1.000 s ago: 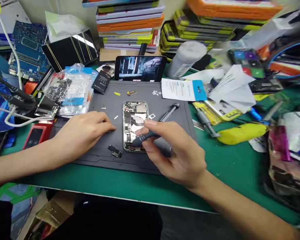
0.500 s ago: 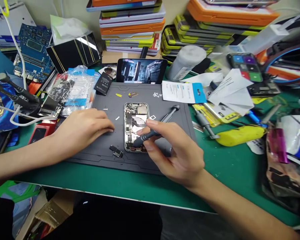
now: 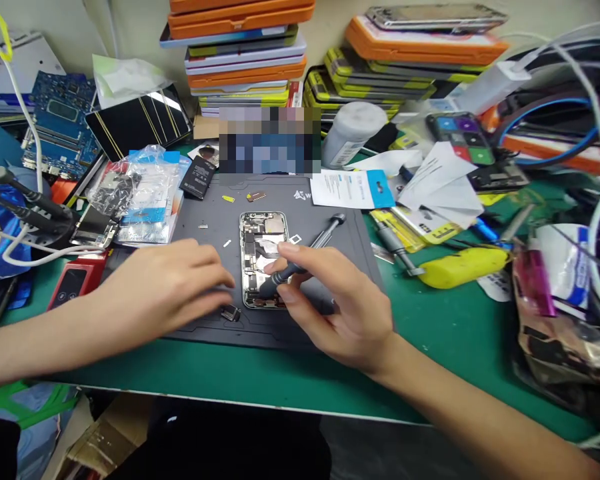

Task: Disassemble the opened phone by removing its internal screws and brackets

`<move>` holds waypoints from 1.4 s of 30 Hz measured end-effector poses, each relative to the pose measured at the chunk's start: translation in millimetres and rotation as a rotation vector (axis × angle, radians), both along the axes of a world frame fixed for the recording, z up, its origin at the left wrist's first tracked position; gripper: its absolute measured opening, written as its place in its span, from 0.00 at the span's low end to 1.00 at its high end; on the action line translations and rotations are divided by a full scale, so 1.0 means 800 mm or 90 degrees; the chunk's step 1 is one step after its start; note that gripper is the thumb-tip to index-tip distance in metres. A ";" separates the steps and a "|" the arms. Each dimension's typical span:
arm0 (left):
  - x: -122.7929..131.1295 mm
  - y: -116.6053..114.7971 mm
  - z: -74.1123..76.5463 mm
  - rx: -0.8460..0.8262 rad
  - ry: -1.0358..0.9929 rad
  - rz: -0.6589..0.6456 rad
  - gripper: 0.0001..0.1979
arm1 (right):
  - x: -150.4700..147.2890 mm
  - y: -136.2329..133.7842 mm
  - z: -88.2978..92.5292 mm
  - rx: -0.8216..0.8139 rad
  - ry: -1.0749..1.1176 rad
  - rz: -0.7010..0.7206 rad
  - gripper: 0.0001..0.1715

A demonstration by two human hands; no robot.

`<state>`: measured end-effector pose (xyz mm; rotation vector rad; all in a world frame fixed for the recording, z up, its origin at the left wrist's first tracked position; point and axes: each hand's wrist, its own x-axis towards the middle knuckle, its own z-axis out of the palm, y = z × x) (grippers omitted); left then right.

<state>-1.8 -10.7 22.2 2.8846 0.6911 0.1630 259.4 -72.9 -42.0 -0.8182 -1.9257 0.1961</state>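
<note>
An opened phone (image 3: 253,250) with its inner boards bare lies on the grey work mat (image 3: 290,333). My right hand (image 3: 347,303) pinches a dark-handled screwdriver (image 3: 300,260) between thumb and fingers, its lower end over the bottom part of the phone. My left hand (image 3: 180,287) hovers left of the phone, fingers bent and slightly apart, nothing visible in them. Just beneath its fingertips lies a small black phone part (image 3: 231,312), partly covered by the hand. A white SIM tray (image 3: 295,238) rests right of the phone.
A black battery (image 3: 199,177) and small loose parts lie toward the mat's back left. A white cylinder (image 3: 355,133), paper slips (image 3: 445,183) and a yellow-handled tool (image 3: 463,267) are to the right. Stacked orange cases (image 3: 245,73) rise behind. A red device (image 3: 75,280) sits left.
My left hand has moved down and closer to the phone, now over the small black part. My right hand keeps the screwdriver at the phone's lower end. The camera view has shifted slightly.
</note>
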 end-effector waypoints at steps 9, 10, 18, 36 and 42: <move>0.009 -0.039 -0.006 -0.012 0.084 -0.001 0.07 | -0.002 0.006 0.004 0.041 -0.013 0.023 0.40; 0.009 -0.038 -0.006 -0.024 0.081 0.004 0.07 | -0.002 0.007 0.004 0.045 -0.013 0.022 0.39; 0.008 -0.031 0.001 -0.103 0.030 0.037 0.10 | -0.001 0.004 0.003 -0.010 0.110 0.012 0.35; 0.076 -0.030 -0.026 -0.046 -0.012 0.078 0.11 | 0.017 0.017 -0.001 -0.136 0.269 -0.124 0.26; 0.070 -0.034 -0.038 0.014 -0.050 0.050 0.15 | 0.011 0.018 -0.001 -0.138 0.304 -0.120 0.26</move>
